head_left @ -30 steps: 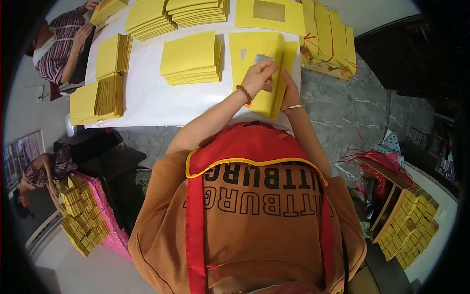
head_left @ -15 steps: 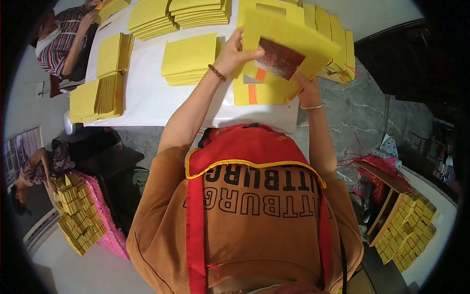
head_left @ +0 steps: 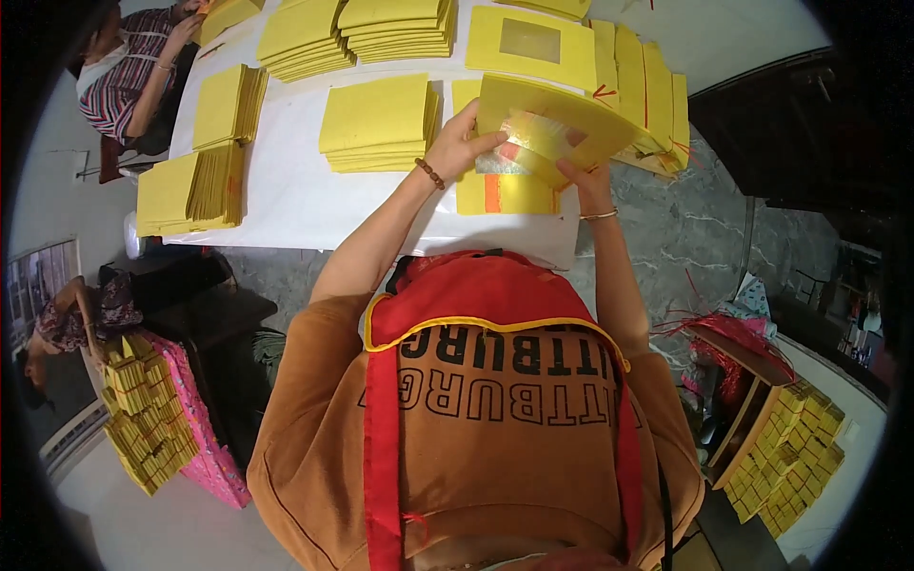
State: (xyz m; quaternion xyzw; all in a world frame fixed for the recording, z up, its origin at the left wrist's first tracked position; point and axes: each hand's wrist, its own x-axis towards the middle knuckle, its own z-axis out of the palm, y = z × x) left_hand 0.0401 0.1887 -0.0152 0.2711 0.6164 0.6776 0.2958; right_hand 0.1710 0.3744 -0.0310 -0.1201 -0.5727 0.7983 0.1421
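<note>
Both hands, left hand and right hand, are gripping closed on the lifted yellow paper sheet with shiny foil square, probably folding it next above the white surface.

Single head-worn fisheye view, looking steeply down over the wearer's chest toward the white table. Table sits in the upper frame, close ahead; floor curves away below it. Edges bend near the rim.

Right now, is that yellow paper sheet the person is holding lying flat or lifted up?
Lifted. Both hands, left hand and right hand, hold the yellow paper sheet tilted above the white table.
</note>
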